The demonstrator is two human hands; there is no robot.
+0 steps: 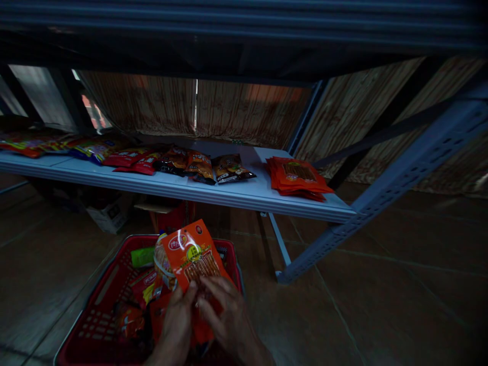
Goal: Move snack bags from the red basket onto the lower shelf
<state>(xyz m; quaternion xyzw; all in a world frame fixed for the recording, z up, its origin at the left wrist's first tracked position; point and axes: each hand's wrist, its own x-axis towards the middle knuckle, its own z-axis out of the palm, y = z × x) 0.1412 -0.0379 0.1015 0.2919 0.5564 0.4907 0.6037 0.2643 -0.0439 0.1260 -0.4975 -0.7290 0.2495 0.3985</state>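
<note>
An orange snack packet with a clear window showing brown strips is held upright over the red shopping basket. My left hand is closed on its lower left edge, the thumb on the front. My right hand grips the lower right part, its fingers bent over the front. More orange packaging shows below, partly hidden by my hands. Inside the basket lie a green packet, a red and yellow packet and a dark orange bag.
A blue-grey metal shelf runs across in front, with a stack of orange packets at its right end and several snack bags further left. The slanting shelf post stands on the right. A box sits on the floor under the shelf.
</note>
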